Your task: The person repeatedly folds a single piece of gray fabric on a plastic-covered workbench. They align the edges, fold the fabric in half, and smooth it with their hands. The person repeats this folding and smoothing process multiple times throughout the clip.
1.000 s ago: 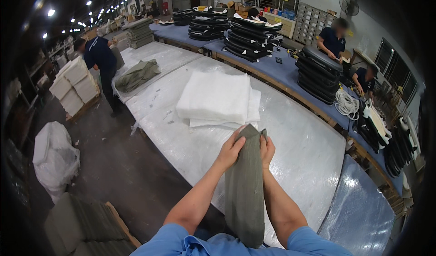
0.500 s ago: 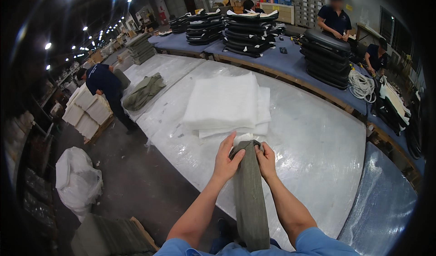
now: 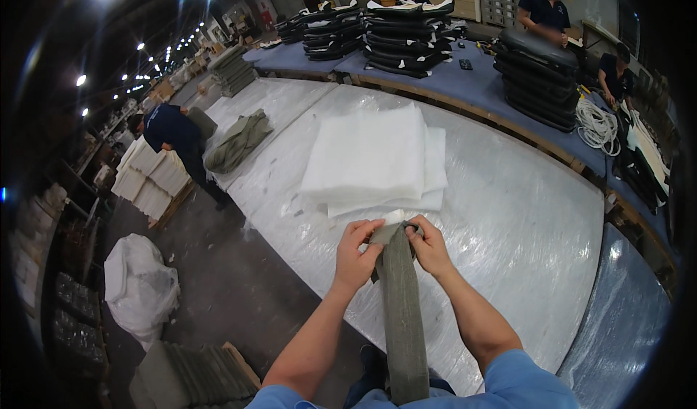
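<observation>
A long, narrow grey-green fabric cover (image 3: 404,322) stands on edge in front of me, running from my body to the table's near edge. White padding (image 3: 393,218) peeks out at its far end. My left hand (image 3: 353,256) pinches the cover's left edge at that end between thumb and fingers. On the opposite side, my right hand (image 3: 432,249) grips the cover's rim with bent fingers. Just beyond both hands lies a stack of thick white padding sheets (image 3: 365,158). What fills the rest of the cover is hidden.
A plastic-wrapped table (image 3: 508,213) spreads ahead, with crumpled grey-green fabric (image 3: 238,142) at its far left. Black stacked pieces (image 3: 408,40) stand on a blue table behind. Grey-green slabs (image 3: 185,376) and a white plastic bundle (image 3: 139,285) are at lower left. Several co-workers stand farther off.
My left fingers have bent inward and pulled a flap of the cover's left edge outward. My right hand stays on its rim. The whole view has shifted slightly.
</observation>
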Demonstrator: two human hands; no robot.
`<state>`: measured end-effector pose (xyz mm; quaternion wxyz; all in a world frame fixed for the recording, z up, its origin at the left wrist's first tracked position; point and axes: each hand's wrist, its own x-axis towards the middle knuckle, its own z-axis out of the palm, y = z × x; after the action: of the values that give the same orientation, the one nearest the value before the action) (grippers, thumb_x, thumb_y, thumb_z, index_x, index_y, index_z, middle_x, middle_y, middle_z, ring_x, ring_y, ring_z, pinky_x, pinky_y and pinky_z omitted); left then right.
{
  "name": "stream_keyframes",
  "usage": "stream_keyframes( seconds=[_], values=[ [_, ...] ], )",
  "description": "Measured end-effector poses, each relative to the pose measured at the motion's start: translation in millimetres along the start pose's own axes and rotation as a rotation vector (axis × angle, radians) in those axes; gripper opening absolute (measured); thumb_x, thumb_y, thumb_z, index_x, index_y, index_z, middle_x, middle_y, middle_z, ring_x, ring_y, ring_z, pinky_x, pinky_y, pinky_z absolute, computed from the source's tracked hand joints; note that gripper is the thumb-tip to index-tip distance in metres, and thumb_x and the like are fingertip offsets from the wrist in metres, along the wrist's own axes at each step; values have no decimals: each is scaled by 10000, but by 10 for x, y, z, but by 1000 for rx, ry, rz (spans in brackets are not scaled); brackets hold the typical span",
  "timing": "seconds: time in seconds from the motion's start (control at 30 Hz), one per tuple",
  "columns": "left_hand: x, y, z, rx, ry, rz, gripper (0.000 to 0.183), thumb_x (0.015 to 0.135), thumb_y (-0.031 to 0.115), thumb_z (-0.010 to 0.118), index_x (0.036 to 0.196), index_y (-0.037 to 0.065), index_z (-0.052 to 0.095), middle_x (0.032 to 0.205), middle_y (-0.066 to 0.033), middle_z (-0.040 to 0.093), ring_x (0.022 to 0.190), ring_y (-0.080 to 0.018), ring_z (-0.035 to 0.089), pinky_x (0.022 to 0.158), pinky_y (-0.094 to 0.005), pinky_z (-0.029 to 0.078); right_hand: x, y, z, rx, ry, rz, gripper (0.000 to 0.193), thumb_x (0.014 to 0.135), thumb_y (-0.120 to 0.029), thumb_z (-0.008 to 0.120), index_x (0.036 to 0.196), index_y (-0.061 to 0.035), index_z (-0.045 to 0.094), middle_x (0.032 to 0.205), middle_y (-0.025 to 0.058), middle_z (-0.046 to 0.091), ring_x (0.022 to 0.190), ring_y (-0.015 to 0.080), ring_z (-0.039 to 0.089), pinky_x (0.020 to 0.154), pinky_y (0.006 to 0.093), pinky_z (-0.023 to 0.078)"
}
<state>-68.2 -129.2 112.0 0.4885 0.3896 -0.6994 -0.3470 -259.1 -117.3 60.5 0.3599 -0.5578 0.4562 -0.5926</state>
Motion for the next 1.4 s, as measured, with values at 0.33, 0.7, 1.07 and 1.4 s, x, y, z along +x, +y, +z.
stream_keyframes(
  seconds=[0.33, 0.7, 1.07, 1.4],
  values=[
    [92, -48, 199, 147, 88, -23, 189, 978, 95, 645, 1132, 15, 718, 920, -107, 685, 906, -186, 685, 833, -317, 534, 74, -149, 114, -233, 248, -406, 108, 974, -83, 646, 1046, -3, 653, 1081, 122, 655, 892, 248, 642, 811, 338, 515],
    [109, -137, 381, 97, 297, -273, 253, 1060, 193, 573, 917, -10, 618, 708, -121, 588, 668, -180, 531, 658, -353, 450, 138, -147, 186, -93, 111, -72, 108, 1023, -122, 614, 1010, -17, 632, 722, 115, 610, 671, 152, 543, 648, 301, 468],
    [188, -92, 405, -410, 122, -383, 228, 1048, 213, 605, 1136, 27, 702, 967, -1, 673, 888, -119, 603, 849, -287, 489, 152, -163, 170, -97, 156, 43, 142, 1046, -162, 596, 1011, -25, 607, 697, 100, 566, 688, 117, 491, 640, 302, 442],
    [247, -53, 414, 115, 153, -359, 270, 1016, 213, 605, 998, -42, 693, 750, -105, 657, 717, -139, 568, 682, -326, 468, 234, -208, 249, -82, 215, 130, 223, 1036, -192, 617, 933, 4, 599, 699, 102, 557, 674, 122, 455, 631, 306, 417]
  ],
)
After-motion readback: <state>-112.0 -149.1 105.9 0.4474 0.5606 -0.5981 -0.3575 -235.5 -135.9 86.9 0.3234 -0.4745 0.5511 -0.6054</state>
